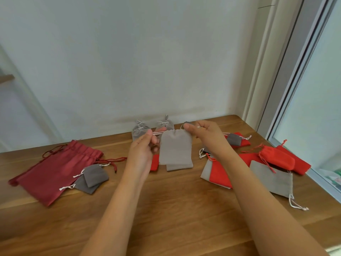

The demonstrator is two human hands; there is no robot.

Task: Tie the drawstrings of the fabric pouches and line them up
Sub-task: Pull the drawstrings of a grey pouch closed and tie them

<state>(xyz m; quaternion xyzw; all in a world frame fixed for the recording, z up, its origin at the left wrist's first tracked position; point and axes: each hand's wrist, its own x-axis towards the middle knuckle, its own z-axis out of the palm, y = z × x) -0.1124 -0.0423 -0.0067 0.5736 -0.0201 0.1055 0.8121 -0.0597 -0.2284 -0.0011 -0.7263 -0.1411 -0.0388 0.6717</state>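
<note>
Above table (166,209) — left hand (142,150), right hand (206,133) pinch drawstrings (157,133) of one grey pouch (175,148); two tied pouches (138,130) behind.

Both bare forearms outstretched, left hand (142,151) and right hand (207,134) raised, fingers (186,127) pinched on a drawstring (158,133).
</note>
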